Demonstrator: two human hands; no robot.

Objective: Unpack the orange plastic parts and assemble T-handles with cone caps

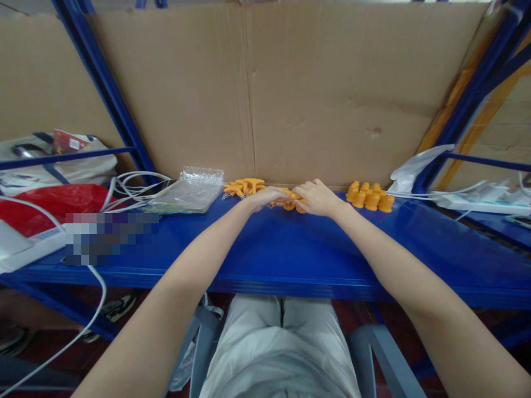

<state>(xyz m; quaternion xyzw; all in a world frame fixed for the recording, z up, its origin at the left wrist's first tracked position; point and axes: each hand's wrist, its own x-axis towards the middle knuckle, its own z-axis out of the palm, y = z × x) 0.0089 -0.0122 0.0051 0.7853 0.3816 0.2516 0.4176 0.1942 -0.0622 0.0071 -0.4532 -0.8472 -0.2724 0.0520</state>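
Note:
On the blue shelf top, my left hand (269, 197) and my right hand (318, 198) come close together over a small cluster of orange plastic pieces (289, 205). Fingers of both hands curl onto these pieces, some of which look round with a ring-like end; their exact kind is too small to make out. Left of my left hand lies a pile of orange T-shaped handles (245, 187) with metal spiral shafts, like corkscrews. Off to the right of my right hand, several orange cup-like plastic parts (370, 197) stand upright in rows.
A clear plastic packet (188, 192) lies left of the pile, near white cables (139, 185) and a red bag (62, 202). Cardboard (290, 94) walls off the back between blue metal posts (103, 83). White power strips (477, 202) sit at the far right.

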